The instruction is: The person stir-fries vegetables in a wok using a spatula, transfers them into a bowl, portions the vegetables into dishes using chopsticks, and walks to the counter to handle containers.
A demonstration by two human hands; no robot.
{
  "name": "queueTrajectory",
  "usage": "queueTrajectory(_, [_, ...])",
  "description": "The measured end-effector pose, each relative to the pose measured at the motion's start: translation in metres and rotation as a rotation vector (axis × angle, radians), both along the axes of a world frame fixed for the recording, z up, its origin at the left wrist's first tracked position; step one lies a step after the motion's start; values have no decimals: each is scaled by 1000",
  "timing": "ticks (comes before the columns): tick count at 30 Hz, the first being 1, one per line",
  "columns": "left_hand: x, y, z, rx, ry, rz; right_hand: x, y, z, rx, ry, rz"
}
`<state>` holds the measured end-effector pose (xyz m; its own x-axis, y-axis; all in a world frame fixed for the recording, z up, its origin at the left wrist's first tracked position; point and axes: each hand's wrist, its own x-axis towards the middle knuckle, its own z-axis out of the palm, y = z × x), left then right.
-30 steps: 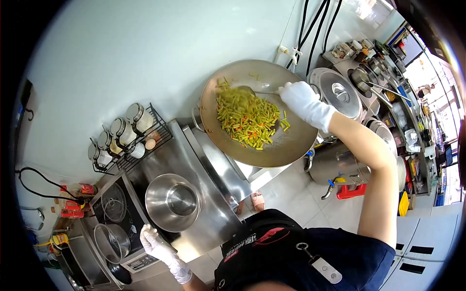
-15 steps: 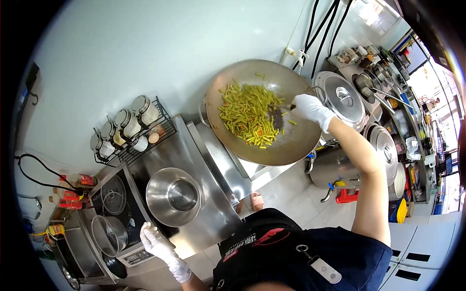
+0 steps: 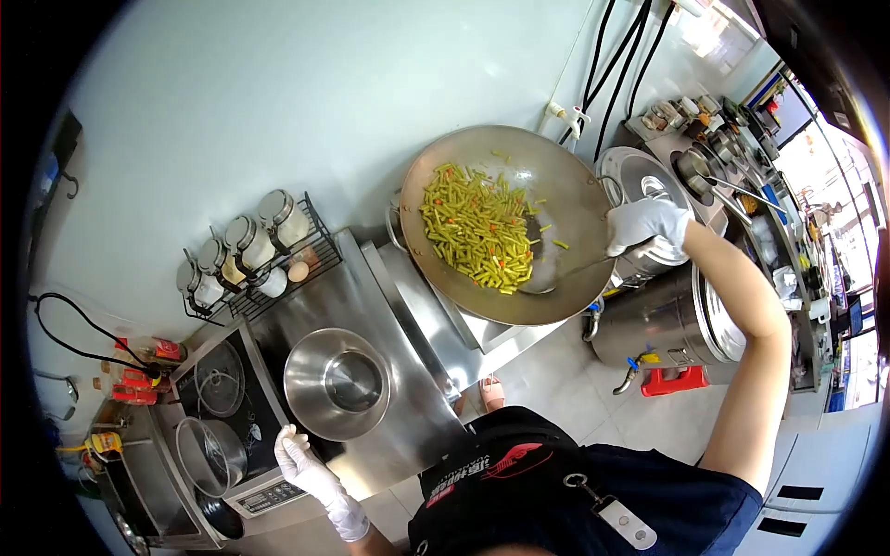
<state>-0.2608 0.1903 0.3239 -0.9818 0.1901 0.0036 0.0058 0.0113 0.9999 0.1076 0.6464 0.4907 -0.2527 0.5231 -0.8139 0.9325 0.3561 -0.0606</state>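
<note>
My right hand (image 3: 646,227), in a white glove, is closed around the handle of a metal spatula (image 3: 582,272) and sits over the right rim of a large wok (image 3: 565,185). The spatula's head rests low in the wok, its shape hard to make out. Cut green beans (image 3: 477,227) with small red bits lie heaped in the wok's left half, a few pieces scattered to the right. My left hand (image 3: 311,468), also white-gloved, hovers beside the counter's front edge, fingers loosely curled with nothing visible in them. Close above it stands a steel bowl (image 3: 306,382).
A wire rack (image 3: 306,250) with seasoning jars and an egg stands against the wall. Left of the bowl is an induction cooktop (image 3: 250,408) with a clear container (image 3: 199,454). Lidded steel pots (image 3: 640,320) with taps stand to the right, near a red stool (image 3: 674,380).
My right hand has moved right and down to the wok's rim, drawing the spatula out of the beans toward the near side. The left hand stays nearly in place.
</note>
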Motion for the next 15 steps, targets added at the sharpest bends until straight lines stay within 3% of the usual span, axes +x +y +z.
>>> queueTrajectory(1, [-1, -4, -3, -2, -11, 15, -21, -16, 6, -50, 34, -191])
queueTrajectory(2, [-3, -8, -4, -7, -23, 26, -24, -12, -14, -98, 82, -212])
queueTrajectory(4, [-4, -13, -3, -11, -51, 38, -39, -8, -55, 67, 268, -270])
queueTrajectory(6, [-2, -9, 7, -60, -13, 46, -55, -1, -71, 252, 289, -293])
queueTrajectory(7, [-1, -8, 10, -86, 7, 53, -58, -2, -72, 542, 238, -20])
queueTrajectory(9, [-2, -7, 10, -49, 2, 33, -58, -1, -81, 872, 259, 154])
queueTrajectory(12, [-2, 1, 10, -54, 17, 2, -62, -26, -71, 1121, 248, 458])
queueTrajectory(15, [2, 14, 14, -110, 38, -39, -62, -65, -46, 1288, 109, 608])
